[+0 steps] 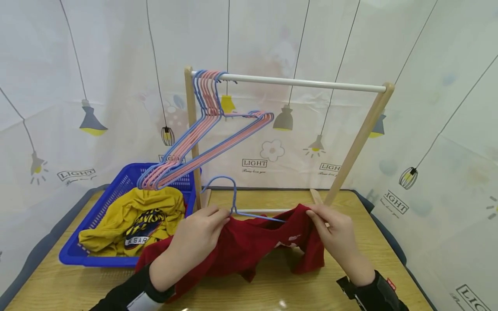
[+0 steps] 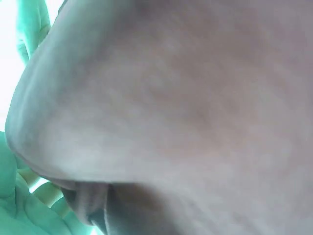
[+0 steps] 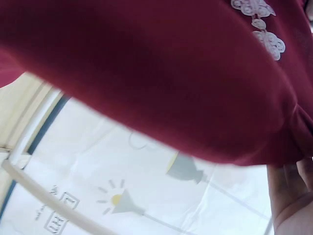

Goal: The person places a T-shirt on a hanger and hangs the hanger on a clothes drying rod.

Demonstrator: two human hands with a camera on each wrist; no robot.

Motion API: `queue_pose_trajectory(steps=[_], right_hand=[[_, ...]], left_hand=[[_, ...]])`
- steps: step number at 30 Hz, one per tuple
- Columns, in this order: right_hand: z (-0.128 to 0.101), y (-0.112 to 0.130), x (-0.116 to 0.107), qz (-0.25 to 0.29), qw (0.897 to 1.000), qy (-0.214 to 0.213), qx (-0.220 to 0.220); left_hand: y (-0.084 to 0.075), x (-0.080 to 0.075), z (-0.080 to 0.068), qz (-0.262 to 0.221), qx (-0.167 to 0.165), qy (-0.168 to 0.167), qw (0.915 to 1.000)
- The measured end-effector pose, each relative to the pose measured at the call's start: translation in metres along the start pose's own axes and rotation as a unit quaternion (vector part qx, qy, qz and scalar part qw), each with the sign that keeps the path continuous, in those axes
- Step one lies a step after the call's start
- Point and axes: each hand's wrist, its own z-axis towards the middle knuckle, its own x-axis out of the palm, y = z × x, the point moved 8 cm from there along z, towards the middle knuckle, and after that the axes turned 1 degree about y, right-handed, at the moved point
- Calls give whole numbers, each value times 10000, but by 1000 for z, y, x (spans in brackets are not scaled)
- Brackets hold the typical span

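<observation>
Yellow cloth [image 1: 132, 207] in the blue basket [image 1: 97, 261] carried print, where "SAR" could be read, and the wall covering [image 1: 253, 179] repeated "LIGHT". The red garment [image 1: 249, 244] was stretched between both hands, over the desk [image 1: 369, 259]: the left hand [image 1: 195, 242] pinched its edge beside the blue hanger [image 1: 235, 194], the right hand [image 1: 336, 231] pinched its other side.

Counter [image 1: 311, 293]: wood-grain top. Directly on it: blue plastic basket [image 1: 101, 261], slotted sides, at left; wood-framed clothes rack [image 1: 359, 143], standing toward rear edge. Red garment [image 1: 241, 246] low above surface; contact unclear.
</observation>
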Motion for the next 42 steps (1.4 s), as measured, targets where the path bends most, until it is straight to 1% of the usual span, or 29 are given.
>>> queue_pose_trajectory(steps=[3, 7, 9, 14, 17, 23, 26, 34, 42], right_hand=[[2, 9, 8, -64, 9997, 198, -148], [3, 19, 15, -90, 9990, 336, -284], [5, 23, 19, -45, 9986, 388, -362], [6, 30, 28, -124, 9967, 579, -551], [4, 30, 34, -229, 9956, 735, -542], [0, 24, 47, -80, 9928, 1187, -141], [-2, 22, 51, -34, 9918, 1277, 37], [-4, 19, 56, -159, 9925, 1200, 166], [-7, 17, 56, -333, 9942, 992, 233]], left_hand=[[-3, 4, 1, -36, 1, 68, 10000], [-8, 8, 3, -166, 24, 103, 9998], [-9, 10, 4, -338, 15, 115, 9994], [-10, 14, 6, -978, -73, 117, 9951], [-9, 16, 7, -1113, -127, 128, 9936], [-9, 21, 9, -1099, -159, 135, 9937], [-8, 23, 10, -1069, -172, 164, 9940], [-6, 27, 12, -926, -385, 236, 9947], [-5, 25, 14, -665, -513, 157, 9963]])
